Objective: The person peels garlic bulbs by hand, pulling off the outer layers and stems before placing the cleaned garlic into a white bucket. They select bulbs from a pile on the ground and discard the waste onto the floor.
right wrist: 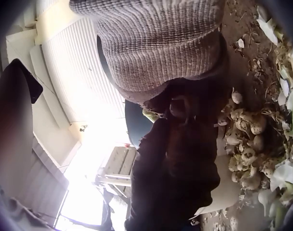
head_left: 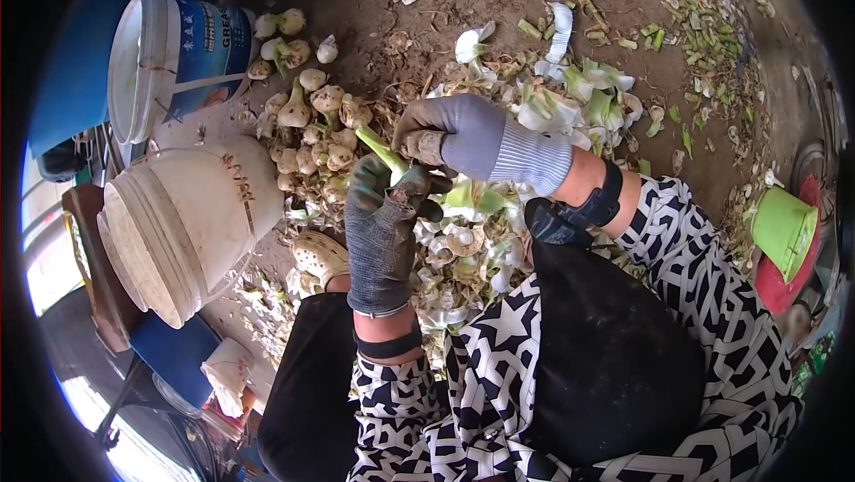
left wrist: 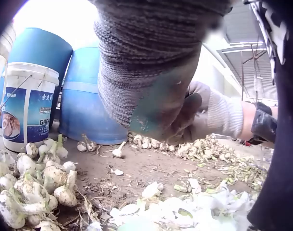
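My left hand (head_left: 383, 224), in a dark grey glove with a greenish coating, grips a garlic by its thick green stalk (head_left: 381, 151), which sticks out toward the upper left. The bulb is hidden among the fingers. My right hand (head_left: 468, 136), in a paler grey glove, meets it from the other side, fingers curled and pinching close beside the stalk. In the right wrist view the dark left glove (right wrist: 175, 178) presses up near the right glove (right wrist: 161, 48). Below both hands lies a heap of white and green garlic peelings (head_left: 463, 250).
Whole garlic bulbs (head_left: 325, 117) are piled left of the hands. A blue-labelled bucket (head_left: 200, 54) and a dirty white bucket (head_left: 196, 215) lie beyond them. Blue barrels (left wrist: 91, 96) stand behind. A green container (head_left: 784, 232) is at far right; cut stalk pieces (head_left: 712, 63) litter the ground.
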The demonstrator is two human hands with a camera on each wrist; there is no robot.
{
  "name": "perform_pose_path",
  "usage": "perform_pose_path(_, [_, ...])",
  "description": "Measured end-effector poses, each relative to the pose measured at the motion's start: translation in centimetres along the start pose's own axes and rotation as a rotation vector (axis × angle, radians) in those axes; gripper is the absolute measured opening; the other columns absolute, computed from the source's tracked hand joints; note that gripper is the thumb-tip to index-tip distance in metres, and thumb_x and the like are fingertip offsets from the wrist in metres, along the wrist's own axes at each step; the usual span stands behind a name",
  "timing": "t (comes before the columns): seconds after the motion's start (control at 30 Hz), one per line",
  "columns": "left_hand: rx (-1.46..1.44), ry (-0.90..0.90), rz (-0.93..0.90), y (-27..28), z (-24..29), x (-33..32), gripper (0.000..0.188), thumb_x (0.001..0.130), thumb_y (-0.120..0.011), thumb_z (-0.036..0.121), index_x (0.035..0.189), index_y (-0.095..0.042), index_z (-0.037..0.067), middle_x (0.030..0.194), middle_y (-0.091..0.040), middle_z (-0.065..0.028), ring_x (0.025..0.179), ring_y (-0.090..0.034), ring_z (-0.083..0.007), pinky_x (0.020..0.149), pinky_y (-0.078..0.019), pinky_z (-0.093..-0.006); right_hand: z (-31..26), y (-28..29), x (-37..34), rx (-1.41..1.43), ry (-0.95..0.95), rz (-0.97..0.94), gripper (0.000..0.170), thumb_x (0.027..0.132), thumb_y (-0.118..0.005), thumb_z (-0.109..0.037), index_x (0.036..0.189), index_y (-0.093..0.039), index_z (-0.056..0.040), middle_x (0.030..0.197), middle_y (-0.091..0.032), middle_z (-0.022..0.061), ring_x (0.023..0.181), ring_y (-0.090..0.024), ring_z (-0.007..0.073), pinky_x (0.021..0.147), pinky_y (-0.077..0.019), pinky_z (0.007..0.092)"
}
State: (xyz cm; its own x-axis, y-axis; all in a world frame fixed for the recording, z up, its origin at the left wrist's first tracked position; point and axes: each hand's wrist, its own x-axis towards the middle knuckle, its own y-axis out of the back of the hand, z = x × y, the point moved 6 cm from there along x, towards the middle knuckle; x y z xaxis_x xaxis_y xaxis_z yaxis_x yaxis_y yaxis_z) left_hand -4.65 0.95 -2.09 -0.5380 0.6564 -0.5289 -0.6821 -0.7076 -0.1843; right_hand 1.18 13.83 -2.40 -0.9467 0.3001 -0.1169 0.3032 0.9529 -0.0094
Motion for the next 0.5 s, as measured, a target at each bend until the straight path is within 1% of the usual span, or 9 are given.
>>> perform_pose_path(0.03, [-0.001,-0.004,0.019,0.1,0.1,0.0,0.027,0.085,-0.068,0.010,0.104,-0.051,0.001,0.086,-0.063,-0.0081,0.069,-0.064,-0.0153,0.057,-0.0525,-0.0237,0.7,0.0,0.0,0.068,0.008,0.020,0.014,0.090,-0.056,-0.006,0.100,-0.065,-0.0027,0.077,-0.063,0.0002,0.071,-0.056,0.0057,0.065,-0.0460,0.0216])
perform_pose_path(0.1, [-0.017,-0.030,0.004,0.5,0.2,0.1,0.027,0.085,-0.068,0.010,0.103,-0.052,0.001,0.085,-0.063,-0.0074,0.068,-0.064,-0.0146,0.057,-0.0521,-0.0237,0.5,0.0,0.0,0.186,0.052,0.026,0.013,0.090,-0.057,-0.005,0.101,-0.064,-0.0017,0.078,-0.063,0.0001,0.072,-0.055,0.0051,0.065,-0.0456,0.0195])
perform_pose_path(0.13, [-0.032,-0.049,-0.015,0.6,0.1,0.2,0.026,0.085,-0.069,0.011,0.102,-0.052,0.001,0.085,-0.063,-0.0066,0.067,-0.063,-0.0140,0.057,-0.0517,-0.0237,0.2,0.2,0.1,0.186,0.054,0.022,0.013,0.090,-0.057,-0.005,0.101,-0.064,-0.0017,0.078,-0.063,0.0001,0.072,-0.055,0.0051,0.065,-0.0456,0.0195])
perform_pose_path(0.2, [-0.041,-0.091,-0.049,0.6,0.2,0.1,0.028,0.084,-0.071,0.010,0.103,-0.053,0.001,0.086,-0.063,-0.0067,0.069,-0.062,-0.0131,0.060,-0.0521,-0.0246,-0.6,1.0,0.0,0.004,0.101,0.077,0.014,0.089,-0.062,-0.013,0.098,-0.065,-0.0030,0.076,-0.065,0.0076,0.070,-0.060,0.0113,0.065,-0.0485,0.0271])
perform_pose_path(0.23, [0.025,-0.085,0.005,0.6,0.1,0.0,0.029,0.084,-0.071,0.010,0.104,-0.054,0.000,0.087,-0.063,-0.0068,0.071,-0.062,-0.0126,0.062,-0.0525,-0.0250,-0.9,1.3,0.0,-0.088,0.123,0.106,0.016,0.089,-0.064,-0.017,0.096,-0.065,-0.0037,0.076,-0.066,0.0113,0.070,-0.063,0.0143,0.066,-0.0500,0.0309])
perform_pose_path(0.27, [0.092,-0.079,0.058,0.7,0.2,-0.1,0.030,0.083,-0.072,0.010,0.105,-0.055,0.000,0.088,-0.063,-0.0069,0.073,-0.062,-0.0121,0.064,-0.0529,-0.0255,-1.0,1.4,0.0,-0.090,0.124,0.107,0.016,0.089,-0.064,-0.017,0.096,-0.065,-0.0037,0.076,-0.066,0.0113,0.070,-0.063,0.0143,0.066,-0.0500,0.0309])
perform_pose_path(0.4, [0.187,-0.115,0.075,1.1,0.2,-0.2,0.030,0.083,-0.073,0.009,0.106,-0.057,-0.001,0.090,-0.063,-0.0074,0.076,-0.062,-0.0113,0.068,-0.0531,-0.0252,-1.7,1.5,0.0,-0.204,0.143,0.093,0.015,0.089,-0.062,-0.017,0.096,-0.065,-0.0038,0.077,-0.067,0.0109,0.071,-0.064,0.0147,0.067,-0.0508,0.0311])
perform_pose_path(0.47, [0.212,-0.078,0.093,1.1,0.2,-0.3,0.028,0.083,-0.072,0.008,0.104,-0.058,0.000,0.090,-0.063,-0.0063,0.077,-0.062,-0.0108,0.070,-0.0523,-0.0243,-2.0,1.2,-0.1,-0.241,0.157,0.094,0.015,0.089,-0.061,-0.016,0.096,-0.065,-0.0037,0.077,-0.067,0.0104,0.072,-0.064,0.0148,0.068,-0.0511,0.0313])
perform_pose_path(0.5, [0.213,-0.077,0.094,1.0,0.1,-0.4,0.028,0.083,-0.072,0.008,0.104,-0.058,0.000,0.090,-0.063,-0.0063,0.077,-0.062,-0.0108,0.070,-0.0523,-0.0243,-1.3,1.1,0.0,-0.072,0.045,0.116,0.014,0.090,-0.061,-0.016,0.096,-0.065,-0.0044,0.076,-0.067,0.0082,0.068,-0.063,0.0134,0.064,-0.0511,0.0298])
